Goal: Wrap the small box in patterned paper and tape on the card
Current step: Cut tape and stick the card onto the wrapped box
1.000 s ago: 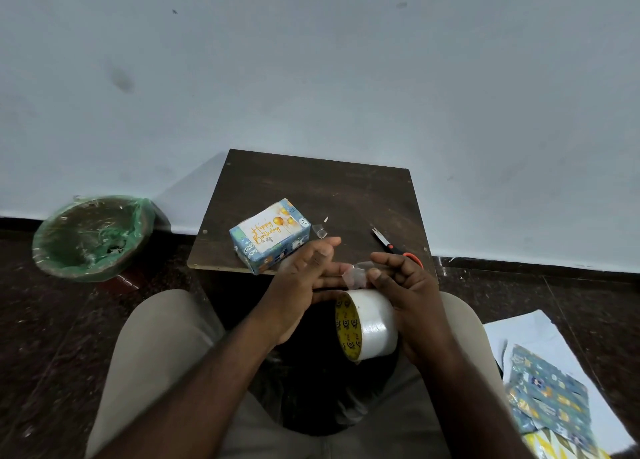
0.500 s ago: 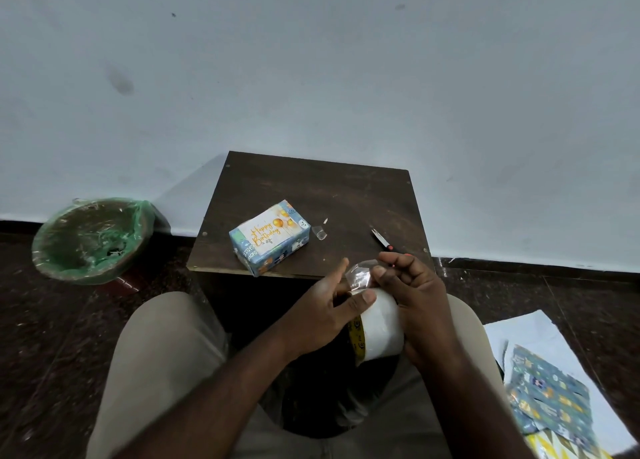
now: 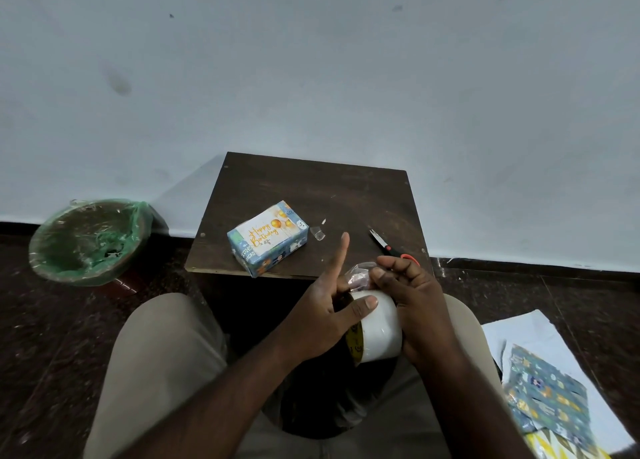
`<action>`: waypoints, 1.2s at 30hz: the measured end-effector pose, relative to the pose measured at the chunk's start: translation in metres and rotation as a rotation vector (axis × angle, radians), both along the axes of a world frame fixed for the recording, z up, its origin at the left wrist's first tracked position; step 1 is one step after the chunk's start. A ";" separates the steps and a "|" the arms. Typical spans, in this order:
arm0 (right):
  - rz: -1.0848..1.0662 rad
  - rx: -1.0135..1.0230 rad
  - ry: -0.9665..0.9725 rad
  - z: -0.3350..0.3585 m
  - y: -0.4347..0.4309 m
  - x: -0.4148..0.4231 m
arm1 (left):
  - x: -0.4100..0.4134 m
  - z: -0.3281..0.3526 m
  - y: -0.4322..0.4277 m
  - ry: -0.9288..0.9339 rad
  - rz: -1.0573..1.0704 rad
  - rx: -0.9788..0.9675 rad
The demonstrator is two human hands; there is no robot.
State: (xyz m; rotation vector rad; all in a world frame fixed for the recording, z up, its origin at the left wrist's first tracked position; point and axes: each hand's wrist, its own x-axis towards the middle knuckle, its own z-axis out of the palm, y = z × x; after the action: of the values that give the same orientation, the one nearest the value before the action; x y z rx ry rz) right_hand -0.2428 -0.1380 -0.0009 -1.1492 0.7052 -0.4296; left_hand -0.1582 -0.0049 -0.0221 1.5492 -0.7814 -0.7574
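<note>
Forefinger newly raised, the left hand (image 3: pixel 318 320) clamps the white tape roll (image 3: pixel 379 330) while the fingers of the right hand (image 3: pixel 415 299) pinch a clear strip (image 3: pixel 360 274) peeled for taping.

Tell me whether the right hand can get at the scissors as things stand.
Probably yes for reach: the scissors lie on the table just beyond the right hand, nothing between. But its fingers are pinching the loose end of the tape roll, so it must let go first.
</note>
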 end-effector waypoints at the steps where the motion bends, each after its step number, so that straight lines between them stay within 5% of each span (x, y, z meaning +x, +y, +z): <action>1: 0.000 0.013 0.003 -0.001 -0.001 0.000 | 0.000 0.001 0.000 -0.016 -0.004 -0.019; 20: 0.116 0.051 0.064 -0.008 -0.007 0.000 | 0.006 0.002 0.002 0.080 -0.045 0.040; 30: 0.295 0.024 -0.011 0.000 -0.011 -0.007 | 0.013 0.001 0.001 0.184 0.090 -0.002; 36: 0.539 -0.128 0.144 -0.005 -0.005 -0.009 | 0.015 0.003 0.001 0.175 0.141 0.007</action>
State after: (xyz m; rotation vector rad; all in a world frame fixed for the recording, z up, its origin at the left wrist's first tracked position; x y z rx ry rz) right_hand -0.2522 -0.1433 -0.0062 -1.4435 0.4674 0.0663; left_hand -0.1428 -0.0042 -0.0191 1.5043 -0.5362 -0.7797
